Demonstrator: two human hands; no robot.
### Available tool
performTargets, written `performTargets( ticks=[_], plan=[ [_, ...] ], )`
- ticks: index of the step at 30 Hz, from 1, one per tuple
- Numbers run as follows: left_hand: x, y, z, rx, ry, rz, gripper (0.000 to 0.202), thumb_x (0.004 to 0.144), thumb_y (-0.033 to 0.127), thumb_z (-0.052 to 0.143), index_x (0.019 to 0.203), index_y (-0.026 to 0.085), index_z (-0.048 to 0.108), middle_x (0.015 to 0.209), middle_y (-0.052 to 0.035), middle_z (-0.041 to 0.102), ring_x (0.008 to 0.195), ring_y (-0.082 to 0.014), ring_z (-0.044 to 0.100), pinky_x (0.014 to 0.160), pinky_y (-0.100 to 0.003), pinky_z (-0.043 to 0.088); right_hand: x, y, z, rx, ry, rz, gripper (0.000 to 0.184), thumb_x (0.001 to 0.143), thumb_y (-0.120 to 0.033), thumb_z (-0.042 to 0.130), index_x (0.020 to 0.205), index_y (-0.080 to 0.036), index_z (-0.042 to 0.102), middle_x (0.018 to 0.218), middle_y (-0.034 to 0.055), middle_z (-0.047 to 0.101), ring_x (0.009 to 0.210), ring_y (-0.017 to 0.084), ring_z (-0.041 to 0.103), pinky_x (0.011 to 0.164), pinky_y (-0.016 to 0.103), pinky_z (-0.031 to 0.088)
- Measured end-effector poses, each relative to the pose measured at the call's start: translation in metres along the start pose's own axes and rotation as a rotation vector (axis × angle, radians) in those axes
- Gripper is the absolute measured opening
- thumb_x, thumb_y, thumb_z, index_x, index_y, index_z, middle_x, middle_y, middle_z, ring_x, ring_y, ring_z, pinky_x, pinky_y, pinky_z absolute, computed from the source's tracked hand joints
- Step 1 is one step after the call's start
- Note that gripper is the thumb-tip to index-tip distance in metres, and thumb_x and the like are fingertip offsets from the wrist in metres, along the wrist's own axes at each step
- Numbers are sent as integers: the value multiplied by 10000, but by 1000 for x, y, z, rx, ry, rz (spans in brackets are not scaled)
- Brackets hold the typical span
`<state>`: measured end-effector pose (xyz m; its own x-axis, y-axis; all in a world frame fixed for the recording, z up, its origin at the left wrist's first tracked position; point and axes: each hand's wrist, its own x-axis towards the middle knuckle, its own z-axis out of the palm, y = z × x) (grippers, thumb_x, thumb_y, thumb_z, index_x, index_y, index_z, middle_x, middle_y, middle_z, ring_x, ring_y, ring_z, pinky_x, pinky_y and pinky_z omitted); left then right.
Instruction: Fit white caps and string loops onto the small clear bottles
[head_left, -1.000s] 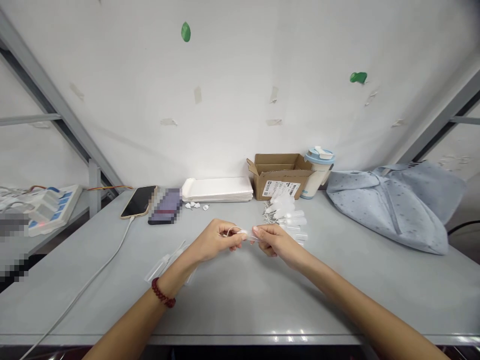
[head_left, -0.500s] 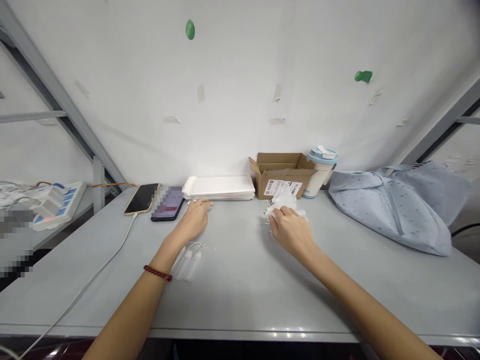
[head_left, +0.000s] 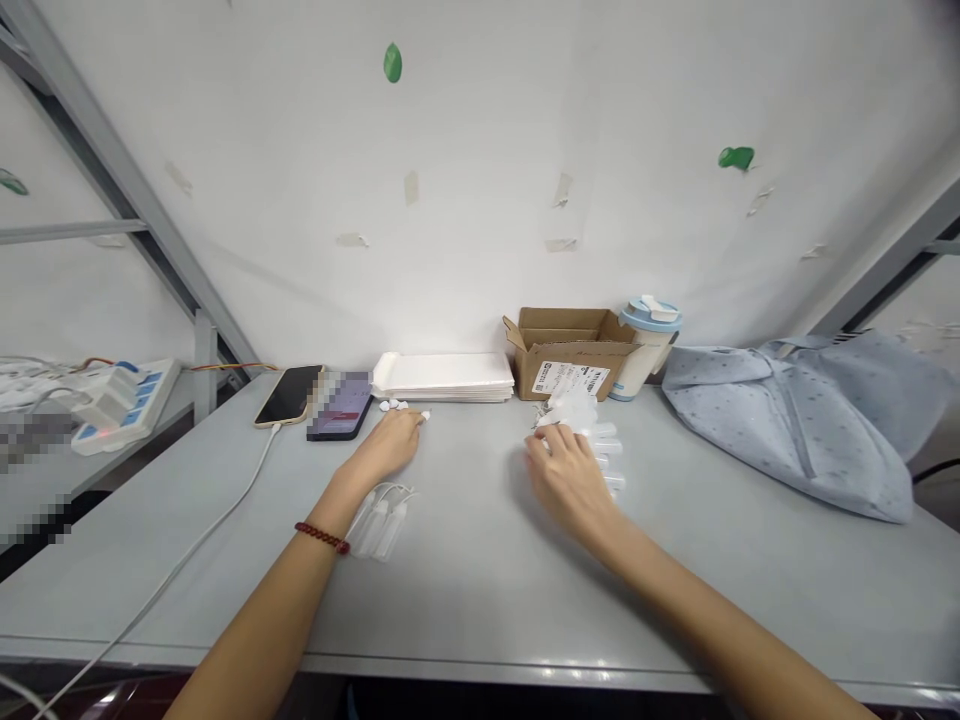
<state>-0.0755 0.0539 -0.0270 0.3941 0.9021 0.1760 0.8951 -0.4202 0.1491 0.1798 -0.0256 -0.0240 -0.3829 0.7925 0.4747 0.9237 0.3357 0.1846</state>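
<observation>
My left hand reaches forward on the grey table, its fingertips pinched on a small white cap. A few loose white caps lie just beyond it. Beside my left wrist lies a small bunch of clear plastic bottles with white strings. My right hand rests with curled fingers at the near edge of a pile of clear little bottles. What its fingers hold is hidden.
At the back stand a stack of white trays, an open cardboard box and a lidded cup. Two phones and a charging cable lie at left, near a power strip. A blue cloth bag sits at right.
A second ago both hands held a small bottle together at mid-table. They parted: the left went to the caps, the right to the bottle pile, then drew back slightly.
</observation>
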Motion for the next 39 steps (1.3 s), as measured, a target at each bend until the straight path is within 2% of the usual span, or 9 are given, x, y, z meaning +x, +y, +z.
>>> performTargets(
  ticks=[4,8,11,15,19,23,27,33,39],
  plan=[
    [1,-1,1,-40,23,-2,337,810,97,349,980,109,641,1025,-138,666,1018,-251,587,923,-375,420,-9,-22,1,231,-20,-193,188,851,-104,474,1001,-114,587,935,123,598,840,233,487,721,342,351],
    [1,4,1,-84,37,53,466,774,18,327,1173,116,547,1232,-112,570,1129,-211,519,983,-353,383,-16,-43,-8,502,-138,-332,263,884,-189,462,1131,-113,507,980,119,584,859,219,496,748,338,391],
    [0,8,4,-121,19,109,488,752,-4,342,1145,164,578,1266,-73,554,1149,-196,504,996,-336,377,-16,-56,-14,630,-225,-408,341,903,-272,449,1213,-130,443,1022,116,569,913,217,499,792,342,409],
    [-2,8,8,-152,33,112,406,768,13,355,1031,143,636,1119,-100,638,1051,-215,562,935,-340,427,-10,-73,-19,642,-292,-452,400,895,-328,467,1256,-166,404,1026,105,561,924,217,508,800,345,421],
    [1,5,4,-157,86,62,343,797,44,359,978,120,640,982,-111,669,942,-212,602,871,-339,466,-1,-94,-21,541,-284,-481,417,885,-388,472,1243,-180,415,972,96,579,857,225,535,748,347,429],
    [3,1,1,-129,128,28,385,776,-5,340,1008,104,628,1055,-131,628,1040,-229,557,937,-384,428,7,-106,-18,479,-262,-507,355,895,-437,431,1143,-190,489,921,88,596,788,215,553,699,336,417],
    [1,-1,4,-126,89,32,448,730,-30,375,1069,130,620,1224,-131,548,1146,-245,505,985,-407,397,11,-108,-13,482,-264,-502,316,909,-428,408,1104,-200,505,866,68,612,750,202,568,684,327,398],
    [-1,7,4,-167,26,83,496,773,11,352,1204,165,542,1349,-109,459,1238,-221,430,1046,-401,340,11,-105,-11,496,-272,-494,253,922,-374,397,947,-183,560,784,52,619,705,181,567,667,307,371],
    [-4,17,5,-236,-26,126,484,807,51,339,1243,180,507,1358,-88,462,1257,-219,401,1057,-426,314,-7,-67,-12,477,-283,-400,211,920,-279,394,918,-186,583,755,46,597,682,166,545,675,296,366]
  ],
)
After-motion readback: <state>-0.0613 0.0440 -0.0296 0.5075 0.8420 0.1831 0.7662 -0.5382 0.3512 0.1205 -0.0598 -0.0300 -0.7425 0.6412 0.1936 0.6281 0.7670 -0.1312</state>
